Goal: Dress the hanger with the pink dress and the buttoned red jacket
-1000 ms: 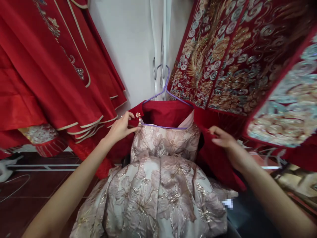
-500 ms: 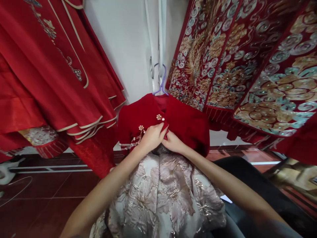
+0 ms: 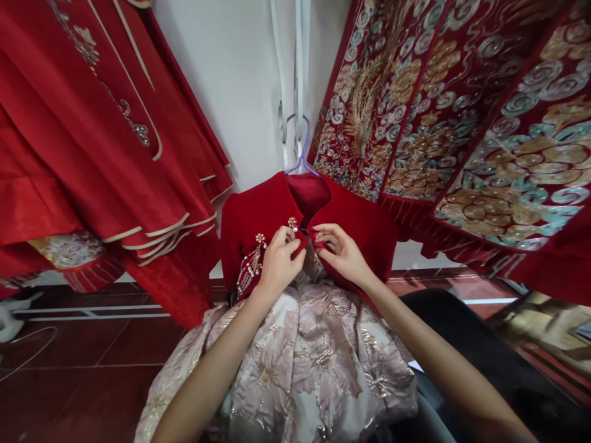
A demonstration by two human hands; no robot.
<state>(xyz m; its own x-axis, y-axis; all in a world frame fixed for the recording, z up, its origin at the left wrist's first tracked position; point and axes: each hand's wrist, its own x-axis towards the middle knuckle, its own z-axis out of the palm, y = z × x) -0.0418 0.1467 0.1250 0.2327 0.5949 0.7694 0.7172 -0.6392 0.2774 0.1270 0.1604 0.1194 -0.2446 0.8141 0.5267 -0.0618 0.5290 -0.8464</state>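
Fingers (image 3: 333,231) over red jacket (image 3: 362,218), hanger (image 3: 303,159) mostly hidden

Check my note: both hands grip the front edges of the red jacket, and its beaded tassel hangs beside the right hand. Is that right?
Not quite: the head view shows the beaded tassel beside the left hand, not the right hand. Both do grip the front edges of the red jacket.

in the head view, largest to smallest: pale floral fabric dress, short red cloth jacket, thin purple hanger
1. Pale floral fabric dress
2. Short red cloth jacket
3. Thin purple hanger, partly hidden
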